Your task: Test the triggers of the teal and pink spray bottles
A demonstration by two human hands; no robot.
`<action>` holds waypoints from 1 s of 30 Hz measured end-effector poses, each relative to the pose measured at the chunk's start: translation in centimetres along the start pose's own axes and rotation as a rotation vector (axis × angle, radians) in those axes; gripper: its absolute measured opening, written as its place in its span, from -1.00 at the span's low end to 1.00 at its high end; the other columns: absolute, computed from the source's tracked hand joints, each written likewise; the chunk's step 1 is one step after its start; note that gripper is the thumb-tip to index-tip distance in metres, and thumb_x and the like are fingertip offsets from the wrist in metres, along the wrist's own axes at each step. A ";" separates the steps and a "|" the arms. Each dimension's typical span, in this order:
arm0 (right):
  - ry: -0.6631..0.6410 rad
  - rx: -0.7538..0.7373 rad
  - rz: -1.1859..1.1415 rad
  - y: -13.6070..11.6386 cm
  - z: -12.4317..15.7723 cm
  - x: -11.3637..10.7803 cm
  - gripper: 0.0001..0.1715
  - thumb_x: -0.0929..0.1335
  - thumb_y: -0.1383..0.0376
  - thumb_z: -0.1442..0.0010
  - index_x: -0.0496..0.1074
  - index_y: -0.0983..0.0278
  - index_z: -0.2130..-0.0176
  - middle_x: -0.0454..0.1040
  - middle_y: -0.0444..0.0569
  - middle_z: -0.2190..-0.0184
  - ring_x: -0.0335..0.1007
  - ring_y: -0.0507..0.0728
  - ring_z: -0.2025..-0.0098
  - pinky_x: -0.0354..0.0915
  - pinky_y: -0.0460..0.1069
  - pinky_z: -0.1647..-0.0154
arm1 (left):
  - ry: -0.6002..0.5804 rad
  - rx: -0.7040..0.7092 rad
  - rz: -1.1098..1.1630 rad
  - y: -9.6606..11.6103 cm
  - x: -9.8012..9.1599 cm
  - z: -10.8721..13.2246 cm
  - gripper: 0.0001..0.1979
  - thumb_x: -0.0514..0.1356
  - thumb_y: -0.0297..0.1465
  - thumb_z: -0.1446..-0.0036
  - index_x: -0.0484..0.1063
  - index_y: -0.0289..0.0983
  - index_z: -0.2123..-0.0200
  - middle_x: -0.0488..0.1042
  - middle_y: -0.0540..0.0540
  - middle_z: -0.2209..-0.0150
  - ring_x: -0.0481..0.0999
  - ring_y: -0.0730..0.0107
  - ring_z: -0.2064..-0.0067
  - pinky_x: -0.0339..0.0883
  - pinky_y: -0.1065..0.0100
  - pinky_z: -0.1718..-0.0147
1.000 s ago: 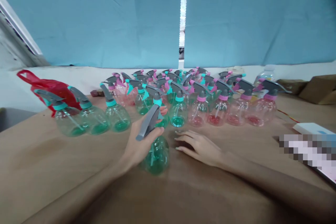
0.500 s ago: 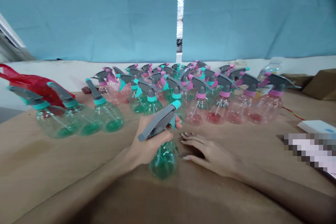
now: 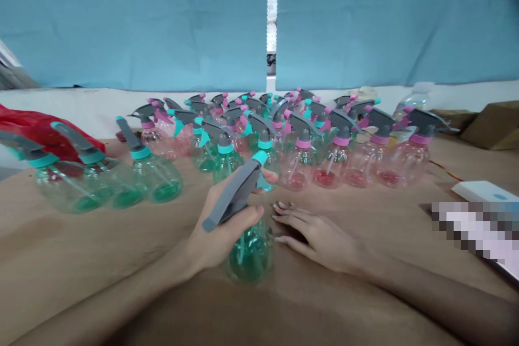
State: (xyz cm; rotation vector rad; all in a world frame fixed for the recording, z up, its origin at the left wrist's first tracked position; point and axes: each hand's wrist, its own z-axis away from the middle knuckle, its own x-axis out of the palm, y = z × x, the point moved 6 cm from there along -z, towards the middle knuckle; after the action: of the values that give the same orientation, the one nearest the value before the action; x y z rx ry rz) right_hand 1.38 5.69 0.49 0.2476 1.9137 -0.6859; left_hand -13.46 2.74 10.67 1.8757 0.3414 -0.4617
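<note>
In the head view my left hand [image 3: 227,227] is wrapped round the neck of a green spray bottle [image 3: 250,259]. That bottle has a clear green body and a grey trigger head with a teal nozzle; my fingers hide its collar. To its right, my right hand [image 3: 316,232] lies on the brown tabletop [image 3: 324,303] with its fingers stretched out, holding nothing. A small gap parts its fingertips from the bottle. Directly beyond my hands stand more spray bottles, among them a pink one [image 3: 298,170] with a grey head.
Several green spray bottles [image 3: 156,175] stand in a row at the left before a red plastic bag [image 3: 48,130]. Rows of pink and green bottles fill the back. At the right are a white box [image 3: 482,192], a pixelated flat object [image 3: 478,232] and a cardboard box [image 3: 494,124].
The green bottle's trigger head has tilted a little more upright in my left hand. My right hand keeps its place on the table. The whole view has shifted slightly.
</note>
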 end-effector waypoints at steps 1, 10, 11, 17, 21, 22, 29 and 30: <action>0.004 -0.004 0.009 0.0 0.0 0.0 -0.47 0.21 0.11 -0.30 0.30 0.35 -0.14 0.31 0.08 -0.17 0.17 0.18 -0.23 0.17 0.14 -0.22 | 0.032 0.016 0.011 0.0 0.0 -0.1 -0.62 0.12 -0.42 -0.02 0.38 -0.11 0.04 0.50 -0.02 0.14 0.46 0.18 0.04 0.38 0.23 0.12; 0.025 -0.021 0.015 0.0 0.1 0.0 -0.50 0.21 0.15 -0.31 0.32 0.36 -0.13 0.31 0.07 -0.18 0.17 0.17 -0.23 0.17 0.12 -0.23 | 0.098 0.013 0.001 0.2 0.2 -0.1 -0.58 0.10 -0.45 -0.04 0.33 -0.15 -0.02 0.48 -0.03 0.11 0.49 0.26 0.15 0.39 0.24 0.18; 0.022 -0.021 0.013 0.0 0.1 0.0 -0.50 0.21 0.15 -0.31 0.32 0.36 -0.13 0.30 0.07 -0.18 0.17 0.17 -0.23 0.17 0.12 -0.23 | 0.101 0.020 0.010 0.2 0.1 -0.1 -0.59 0.11 -0.45 -0.03 0.33 -0.16 -0.01 0.47 -0.04 0.07 0.48 0.24 0.10 0.39 0.24 0.15; 0.042 -0.029 -0.017 0.1 0.1 0.0 -0.52 0.23 0.17 -0.30 0.31 0.31 -0.14 0.34 0.05 -0.15 0.20 0.17 -0.22 0.19 0.13 -0.22 | 0.084 0.058 0.050 0.7 0.4 -0.4 -0.57 0.12 -0.47 0.00 0.37 -0.16 0.01 0.47 -0.07 0.01 0.47 0.19 0.01 0.40 0.22 0.09; 0.042 -0.034 -0.019 0.2 0.1 0.1 -0.52 0.22 0.16 -0.30 0.32 0.31 -0.13 0.34 0.04 -0.15 0.20 0.16 -0.21 0.19 0.13 -0.22 | 0.078 0.046 0.049 0.8 0.4 -0.4 -0.58 0.13 -0.47 0.01 0.39 -0.14 0.03 0.47 -0.06 0.02 0.51 0.23 0.09 0.42 0.24 0.12; 0.040 -0.033 -0.022 0.2 0.1 0.1 -0.52 0.22 0.16 -0.30 0.32 0.31 -0.13 0.34 0.04 -0.15 0.20 0.16 -0.22 0.19 0.13 -0.22 | 0.079 0.040 0.048 0.8 0.4 -0.4 -0.58 0.13 -0.47 0.01 0.39 -0.14 0.03 0.48 -0.05 0.03 0.52 0.24 0.11 0.42 0.24 0.12; 0.039 -0.028 -0.049 0.1 0.0 -0.1 -0.53 0.23 0.18 -0.30 0.31 0.28 -0.14 0.34 0.03 -0.15 0.19 0.16 -0.22 0.18 0.13 -0.22 | 0.064 0.019 0.054 0.8 0.4 -0.4 -0.59 0.13 -0.47 -0.01 0.39 -0.14 0.02 0.46 -0.04 0.02 0.52 0.31 0.17 0.41 0.28 0.13; 0.034 -0.025 -0.046 0.1 0.0 -0.1 -0.53 0.23 0.17 -0.30 0.31 0.29 -0.14 0.34 0.03 -0.16 0.19 0.16 -0.22 0.18 0.13 -0.22 | 0.062 0.019 0.056 0.8 0.4 -0.4 -0.59 0.13 -0.47 -0.01 0.39 -0.14 0.02 0.47 -0.04 0.03 0.51 0.31 0.17 0.41 0.28 0.14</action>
State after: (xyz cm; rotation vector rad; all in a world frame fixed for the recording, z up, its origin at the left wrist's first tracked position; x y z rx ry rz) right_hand 1.51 5.77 0.54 0.2010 1.9647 -0.6920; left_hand -12.71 2.82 11.24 1.9163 0.3257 -0.3706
